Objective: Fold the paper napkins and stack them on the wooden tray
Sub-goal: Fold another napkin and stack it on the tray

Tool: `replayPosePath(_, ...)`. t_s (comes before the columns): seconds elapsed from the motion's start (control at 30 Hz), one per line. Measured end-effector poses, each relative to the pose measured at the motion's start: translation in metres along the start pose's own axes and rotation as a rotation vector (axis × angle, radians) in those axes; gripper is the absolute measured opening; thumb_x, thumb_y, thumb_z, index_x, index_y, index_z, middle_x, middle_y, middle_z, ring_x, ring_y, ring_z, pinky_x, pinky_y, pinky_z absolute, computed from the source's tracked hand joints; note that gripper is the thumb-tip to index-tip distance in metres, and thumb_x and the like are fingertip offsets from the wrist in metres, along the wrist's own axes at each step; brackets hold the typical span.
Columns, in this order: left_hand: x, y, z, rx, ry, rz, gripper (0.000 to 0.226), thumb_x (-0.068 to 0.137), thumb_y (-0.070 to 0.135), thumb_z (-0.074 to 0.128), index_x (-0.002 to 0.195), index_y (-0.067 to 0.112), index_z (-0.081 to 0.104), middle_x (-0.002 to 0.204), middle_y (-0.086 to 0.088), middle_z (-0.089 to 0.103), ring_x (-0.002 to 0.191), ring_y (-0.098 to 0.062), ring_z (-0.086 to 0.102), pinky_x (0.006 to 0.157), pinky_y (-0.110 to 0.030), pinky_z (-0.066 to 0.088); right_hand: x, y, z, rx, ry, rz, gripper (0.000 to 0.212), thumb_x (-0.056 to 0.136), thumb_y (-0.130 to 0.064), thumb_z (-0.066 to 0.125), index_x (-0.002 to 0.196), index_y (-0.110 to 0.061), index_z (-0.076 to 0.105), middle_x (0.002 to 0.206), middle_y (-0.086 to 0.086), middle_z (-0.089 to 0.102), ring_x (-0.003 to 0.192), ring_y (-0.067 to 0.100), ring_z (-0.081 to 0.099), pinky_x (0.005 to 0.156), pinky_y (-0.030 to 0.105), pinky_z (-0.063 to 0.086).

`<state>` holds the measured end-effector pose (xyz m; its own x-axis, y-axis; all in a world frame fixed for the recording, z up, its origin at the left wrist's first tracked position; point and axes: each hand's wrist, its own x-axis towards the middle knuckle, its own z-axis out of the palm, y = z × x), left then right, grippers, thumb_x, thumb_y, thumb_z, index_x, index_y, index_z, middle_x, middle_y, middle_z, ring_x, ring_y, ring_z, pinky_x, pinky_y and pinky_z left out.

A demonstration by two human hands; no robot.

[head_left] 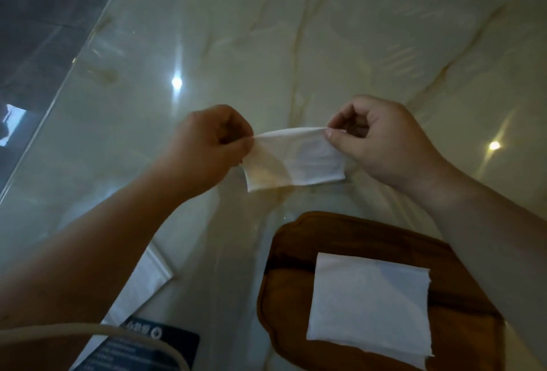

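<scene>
A white paper napkin (296, 160) hangs in the air above the table, stretched between both hands. My left hand (204, 148) pinches its upper left corner and my right hand (381, 139) pinches its upper right corner. The napkin looks folded over, its lower edge hanging free. Nearer to me lies a dark wooden tray (296, 252) with scalloped corners. A folded white napkin (367, 308) lies flat on the tray, with more layers showing at its lower edge. My right forearm crosses over the tray's right side.
The table (207, 45) is glossy cream marble under glass, with its left edge running diagonally beside a dark floor. A white napkin pack (139, 290) with a dark printed label (148, 344) lies at the lower left, under my left forearm. A pale cord (88, 330) crosses the bottom left.
</scene>
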<state>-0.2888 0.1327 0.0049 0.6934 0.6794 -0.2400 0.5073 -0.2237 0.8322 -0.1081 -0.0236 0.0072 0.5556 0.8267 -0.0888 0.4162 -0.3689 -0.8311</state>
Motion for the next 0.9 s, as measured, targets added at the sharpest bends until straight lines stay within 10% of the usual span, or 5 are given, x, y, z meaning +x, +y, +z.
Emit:
replayPosePath(0.27, -0.042, 0.043, 0.024, -0.377, -0.052, -0.032, 0.018, 0.077, -0.001, 0.066, 0.074, 0.016, 0.063, 0.066, -0.003, 0.059, 0.053, -0.029, 0.063, 0.054, -0.037, 0.055, -0.067, -0.003, -0.04, 0.3, 0.057, 0.108, 0.018, 0.079, -0.001, 0.07, 0.084, -0.015, 0.06, 0.08, -0.002, 0.062, 0.057, 0.012, 0.063, 0.052, 0.027, 0.054)
replayPosePath(0.67, -0.108, 0.034, 0.065, -0.021, -0.287, -0.096, 0.016, 0.074, 0.014, 0.072, 0.076, 0.028, 0.065, 0.067, 0.013, 0.067, 0.057, -0.013, 0.067, 0.058, -0.039, 0.058, -0.169, 0.032, -0.038, 0.283, -0.022, 0.253, 0.015, 0.076, -0.013, 0.073, 0.083, -0.023, 0.064, 0.072, 0.015, 0.072, 0.071, 0.035, 0.069, 0.072, 0.054, 0.055)
replayPosePath(0.77, -0.116, 0.034, 0.074, 0.029, -0.314, -0.112, 0.015, 0.076, 0.01, 0.07, 0.077, 0.024, 0.064, 0.056, 0.021, 0.064, 0.048, 0.001, 0.06, 0.047, -0.01, 0.044, -0.179, 0.038, -0.035, 0.117, -0.043, 0.236, 0.014, 0.078, -0.02, 0.073, 0.083, -0.029, 0.063, 0.063, 0.011, 0.067, 0.061, 0.031, 0.063, 0.064, 0.043, 0.052)
replayPosePath(0.9, -0.116, 0.032, 0.082, 0.118, -0.323, -0.108, 0.017, 0.078, 0.014, 0.071, 0.077, 0.029, 0.062, 0.071, 0.012, 0.065, 0.054, -0.001, 0.065, 0.046, -0.011, 0.048, -0.178, 0.039, -0.035, -0.109, -0.059, 0.171, 0.011, 0.077, -0.022, 0.07, 0.08, -0.031, 0.063, 0.064, -0.001, 0.06, 0.059, 0.013, 0.056, 0.053, 0.019, 0.042)
